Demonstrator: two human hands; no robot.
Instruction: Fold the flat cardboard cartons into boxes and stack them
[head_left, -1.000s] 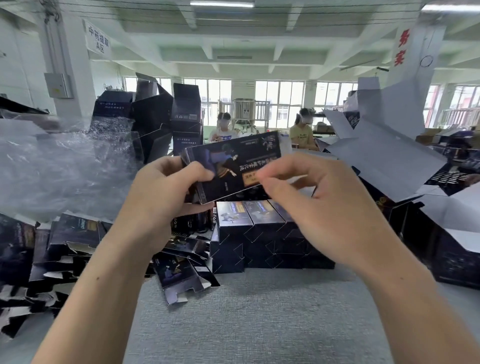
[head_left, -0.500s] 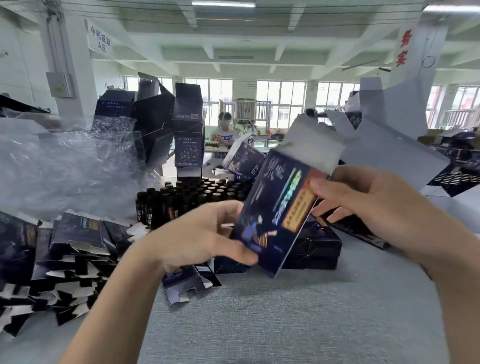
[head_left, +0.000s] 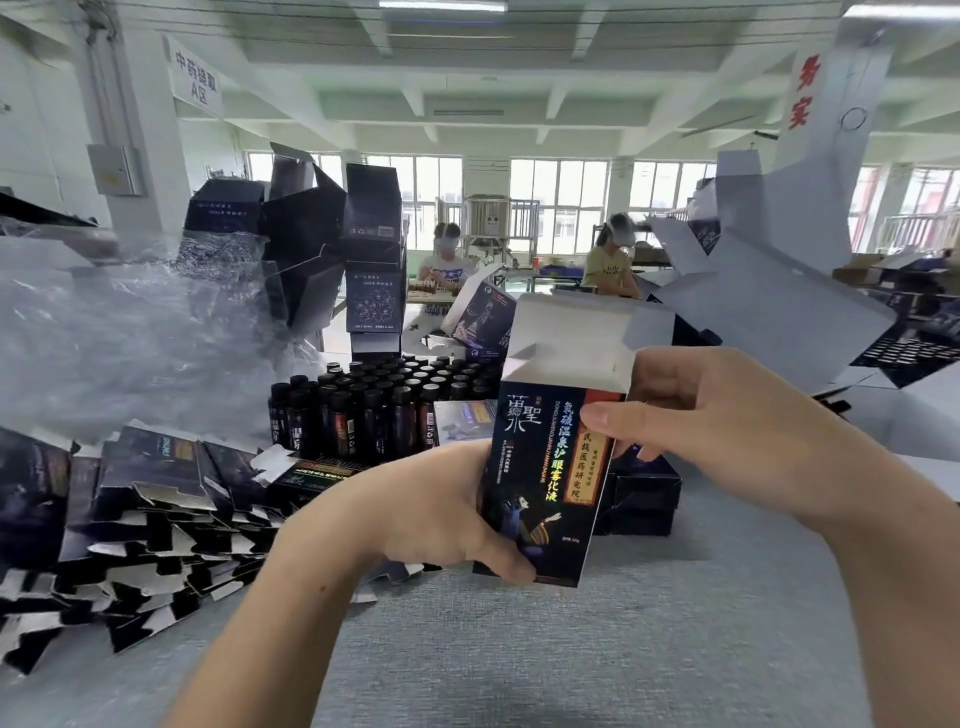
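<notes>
The carton (head_left: 545, 467) is held nearly upright in the air just above the desk (head_left: 519, 654), opened out into a box shape. Its front face is dark navy, with columns of white and yellow-green characters, an orange label strip down the right side and a small figure near the bottom. The top is open: the white inner side of the lid flap rises at the back, and a small side flap at the left leans inward.

The left hand (head_left: 415, 514) grips the lower left corner, thumb pressed across the bottom of the front face, fingers out of sight behind. The right hand (head_left: 727, 415) pinches the upper right edge, thumb on the orange strip, fingers curled round the back.

Just behind the carton a few folded boxes (head_left: 644, 499) sit on the desk. Farther back stand rows of dark bottles (head_left: 363, 405) with black caps. To the left lies a sprawling pile of flat cartons (head_left: 140, 519), white flaps showing, and above it crumpled clear plastic wrap (head_left: 104, 338).
</notes>
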